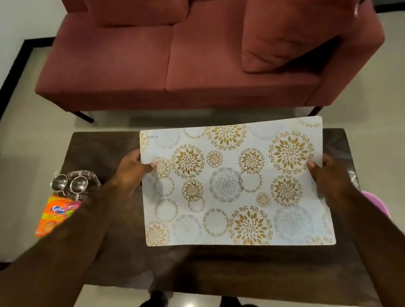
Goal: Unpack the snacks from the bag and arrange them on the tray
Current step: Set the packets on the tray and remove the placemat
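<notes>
Two hands, our left hand [133, 169] and right hand [328, 176], pinch the mat's [238, 184] short edges to square it over the table [234, 272], snacks [58, 213] waiting left of the mat.

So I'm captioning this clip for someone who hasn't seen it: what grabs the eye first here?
The floral placemat, white with gold and grey medallions, held by its short edges over the dark wooden table by the left hand and right hand. Behind it stands a red sofa; at the table's left edge, orange snack packets beside two steel cups.
</notes>
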`<state>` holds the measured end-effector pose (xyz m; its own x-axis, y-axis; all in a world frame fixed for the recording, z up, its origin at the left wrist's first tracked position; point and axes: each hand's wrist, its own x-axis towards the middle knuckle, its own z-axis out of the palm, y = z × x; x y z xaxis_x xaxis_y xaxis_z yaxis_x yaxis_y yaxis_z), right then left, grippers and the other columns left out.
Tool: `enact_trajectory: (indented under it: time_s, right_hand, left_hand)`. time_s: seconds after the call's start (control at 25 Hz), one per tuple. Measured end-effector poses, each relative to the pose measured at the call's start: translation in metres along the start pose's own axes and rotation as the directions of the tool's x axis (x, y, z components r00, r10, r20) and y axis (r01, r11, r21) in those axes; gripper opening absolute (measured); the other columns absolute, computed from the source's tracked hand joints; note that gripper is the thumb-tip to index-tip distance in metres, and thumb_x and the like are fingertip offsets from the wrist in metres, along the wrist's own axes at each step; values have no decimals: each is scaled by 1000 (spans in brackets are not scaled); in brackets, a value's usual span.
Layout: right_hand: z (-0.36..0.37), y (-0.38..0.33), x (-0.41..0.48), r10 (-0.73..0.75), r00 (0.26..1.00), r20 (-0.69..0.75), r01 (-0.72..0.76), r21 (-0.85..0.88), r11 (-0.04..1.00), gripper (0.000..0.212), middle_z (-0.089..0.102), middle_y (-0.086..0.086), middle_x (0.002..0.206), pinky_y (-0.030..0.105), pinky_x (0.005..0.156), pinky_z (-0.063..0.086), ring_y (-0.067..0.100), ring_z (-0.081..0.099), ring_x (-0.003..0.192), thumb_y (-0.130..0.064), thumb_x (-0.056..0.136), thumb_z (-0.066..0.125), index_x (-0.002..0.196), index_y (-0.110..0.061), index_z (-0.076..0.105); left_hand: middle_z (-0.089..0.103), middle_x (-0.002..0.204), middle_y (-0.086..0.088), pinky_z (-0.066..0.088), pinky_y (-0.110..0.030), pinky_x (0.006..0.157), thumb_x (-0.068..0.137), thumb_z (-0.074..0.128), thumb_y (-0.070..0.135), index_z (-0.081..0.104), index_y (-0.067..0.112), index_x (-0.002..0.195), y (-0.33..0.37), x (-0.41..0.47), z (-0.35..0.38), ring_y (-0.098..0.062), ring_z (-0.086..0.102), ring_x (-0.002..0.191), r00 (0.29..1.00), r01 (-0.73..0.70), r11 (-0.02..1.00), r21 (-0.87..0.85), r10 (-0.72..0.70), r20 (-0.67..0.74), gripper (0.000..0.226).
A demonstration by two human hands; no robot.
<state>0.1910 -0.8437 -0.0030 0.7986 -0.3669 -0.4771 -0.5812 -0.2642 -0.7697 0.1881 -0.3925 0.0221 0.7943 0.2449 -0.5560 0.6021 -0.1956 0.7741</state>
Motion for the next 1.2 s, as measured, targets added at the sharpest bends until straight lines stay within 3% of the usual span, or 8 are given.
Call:
enact_trajectory:
  time_s: [0.12,0.4,0.68,0.76,0.84,0.96,1.08,1.2]
  right_hand:
    - [15,43,45,90,996,-8,-90,-25,996,32,66,17,122,21,46,45,18,60,75,-21,104,54,129,-2,58]
    - [64,116,125,185,983,-22,-186,-86,979,40,59,19,140,31,74,43,35,60,115,-19,106,49,142,-2,51]
    - [84,124,169,159,985,-74,-165,-86,983,33,65,14,132,25,64,45,23,59,95,-18,103,55,133,-2,59]
    - [86,123,172,125,985,-118,-142,-145,979,35,64,14,134,25,68,49,27,64,104,-23,100,60,132,-8,59]
    - [85,126,168,-49,975,-219,-64,-479,875,56,53,16,143,42,91,52,38,54,126,-37,93,66,141,-18,47]
    - [104,125,145,-345,938,-28,210,-746,631,84,34,12,158,66,103,38,41,36,143,-57,86,66,153,-30,23]
    - [141,124,126,-258,913,315,407,-755,515,102,8,1,170,70,111,26,34,10,156,-73,78,63,157,-38,9]
    - [158,138,123,-122,909,398,408,-793,451,113,-9,-5,171,72,113,21,31,-6,157,-80,72,63,158,-41,1]
  left_hand:
    - [70,123,-13,55,-51,96,92,65,-1,60,2,126,-31,49,45,-31,68,110,997,26,999,47,-23,-69,35]
    - [69,124,-11,56,-47,95,91,66,0,59,4,129,-104,150,106,-29,67,109,992,107,985,139,-97,-79,38]
    - [64,133,-12,55,-39,86,94,63,6,56,6,135,-111,210,133,-28,64,113,997,80,937,341,-70,-41,42]
    - [54,142,-16,54,-41,87,95,61,16,45,6,142,-107,210,138,-31,58,118,999,25,798,603,7,-50,50]
    - [36,152,-21,46,-53,101,90,66,32,22,10,153,-107,200,138,-42,43,134,982,-13,504,864,168,-83,79]
    - [16,166,-13,31,-67,109,80,68,61,2,34,157,-106,171,157,-44,22,149,914,-323,212,922,322,246,105]
    - [-10,169,-1,24,-73,112,70,70,72,-4,46,155,-119,151,184,-39,-1,154,891,-451,146,880,139,433,115]
    - [-23,167,1,22,-75,111,65,76,71,-7,48,155,-137,151,183,-39,-13,153,926,-370,195,908,2,377,125]
